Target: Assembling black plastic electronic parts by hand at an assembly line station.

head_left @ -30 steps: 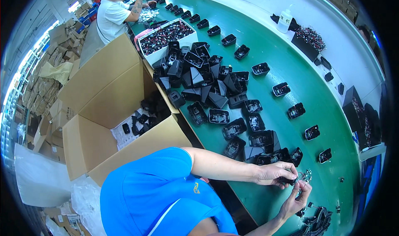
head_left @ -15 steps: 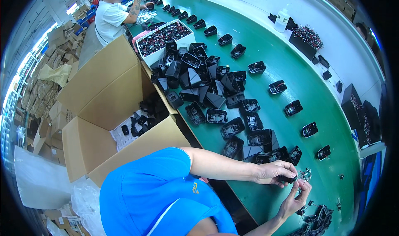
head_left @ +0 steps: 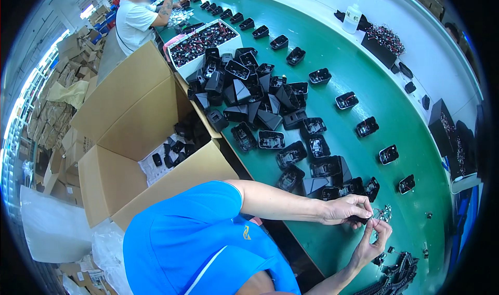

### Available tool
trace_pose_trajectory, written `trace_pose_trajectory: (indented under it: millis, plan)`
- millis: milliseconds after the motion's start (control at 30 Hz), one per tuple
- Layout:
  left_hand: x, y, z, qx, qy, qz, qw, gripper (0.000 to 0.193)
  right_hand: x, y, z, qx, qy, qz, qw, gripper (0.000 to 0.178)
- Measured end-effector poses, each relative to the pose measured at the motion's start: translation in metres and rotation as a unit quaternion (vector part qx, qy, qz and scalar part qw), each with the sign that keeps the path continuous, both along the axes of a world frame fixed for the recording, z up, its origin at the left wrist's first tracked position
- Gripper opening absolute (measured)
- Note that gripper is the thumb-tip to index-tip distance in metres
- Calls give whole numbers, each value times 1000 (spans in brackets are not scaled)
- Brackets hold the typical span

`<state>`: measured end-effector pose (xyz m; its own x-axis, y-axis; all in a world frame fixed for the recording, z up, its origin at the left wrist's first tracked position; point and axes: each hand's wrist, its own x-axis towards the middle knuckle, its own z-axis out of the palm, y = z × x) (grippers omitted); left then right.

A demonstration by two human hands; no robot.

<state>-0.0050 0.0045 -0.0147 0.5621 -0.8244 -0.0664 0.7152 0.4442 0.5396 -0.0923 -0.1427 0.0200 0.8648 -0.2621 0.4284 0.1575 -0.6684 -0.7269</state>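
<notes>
**Q:** Where is the workpiece located?

**A:** The small black part is in the lower right of the frame, above the green table, at the left hand. Most of its outline is covered by the fingers.

**Q:** State the condition of each hand.

**A:** Left: grasping the part between thumb and bent fingers. Right: thumb and fingers are raised to the part's edge. Whether they pinch the part, a thin lead or nothing cannot be determined.

**Q:** What lies adjacent?

**A:** A tangle of fine wires is just beyond the fingertips; any connection to the part is not discernible. Dark strips are heaped below, at the lower right. Above and to the left is a pile of black housings.

**Q:** Specify the expected handling properties.

**A:** By judgement: light, stiff and probably smooth-shelled, therefore liable to slip under an uneven pinch. Any fine leads would be soft and the most fragile element.

**Q:** Recommended grip?

**A:** Take hold of the rigid body by opposite sides, using thumb and forefinger pads. Apply light pressure. Do not lift or pull by a wire; a joint could tear.
</notes>
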Motion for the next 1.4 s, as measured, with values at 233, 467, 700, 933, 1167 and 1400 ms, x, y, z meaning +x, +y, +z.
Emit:
trace_pose_trajectory:
  millis: [233,467,700,933,1167,1400]
  plan:
    - [11,9,8,19,51,18,998,14,10,3,3,14,-29,-8,999,11]
    - [9,3,16,21,52,-17,998,14,10,-4,1,72,-83,-4,994,17]
    - [6,3,15,23,23,6,999,15,10,-7,0,1,-94,17,995,15]
    - [6,4,14,17,13,-7,1000,15,10,-3,-2,48,-100,50,993,23]
    - [6,1,17,41,-4,24,999,18,13,2,-1,31,-112,32,993,39]
    - [3,-2,17,51,-13,42,998,22,11,-3,2,-131,-136,-39,981,44]
